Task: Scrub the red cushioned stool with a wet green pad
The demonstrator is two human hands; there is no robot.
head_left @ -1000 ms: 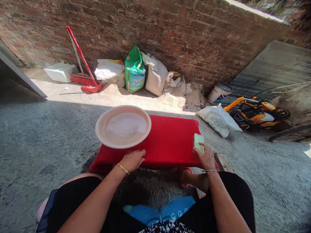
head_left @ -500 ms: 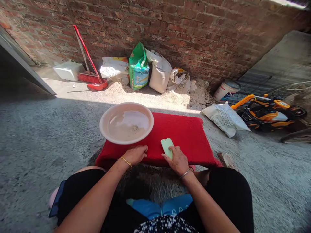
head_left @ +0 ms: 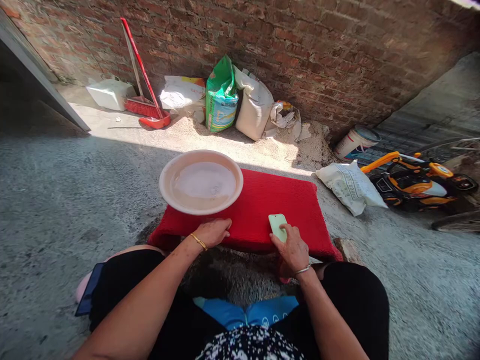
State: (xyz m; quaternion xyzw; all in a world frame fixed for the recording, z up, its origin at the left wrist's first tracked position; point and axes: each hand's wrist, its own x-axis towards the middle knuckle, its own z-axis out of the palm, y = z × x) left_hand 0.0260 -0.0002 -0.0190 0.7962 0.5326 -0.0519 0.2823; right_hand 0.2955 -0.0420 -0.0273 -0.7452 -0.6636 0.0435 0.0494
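Observation:
A pale green phone (head_left: 278, 227), flat with rounded corners, lies on the red cloth (head_left: 279, 192) that covers a low bench. My right hand (head_left: 294, 250) grips its lower end, thumb on the left side and fingers over the right part. At the bench's front edge, my left hand (head_left: 213, 232) is closed with its fingers curled against the cloth; whatever is inside them is hidden. Just beyond that hand, a pale pink basin (head_left: 165, 192) holds water with bright reflections. It rests on the left part of the cloth.
Along the brick wall stand a red broom and dustpan (head_left: 155, 121), a white box (head_left: 111, 94), a green sack (head_left: 222, 95) and a white sack (head_left: 255, 107). On the right are a bucket (head_left: 354, 142), a lying sack (head_left: 348, 186) and a yellow toy vehicle (head_left: 420, 185).
The phone has shifted right across the cloth with my right hand on it. My left hand stays at the bench's front edge. The camera view has tilted slightly.

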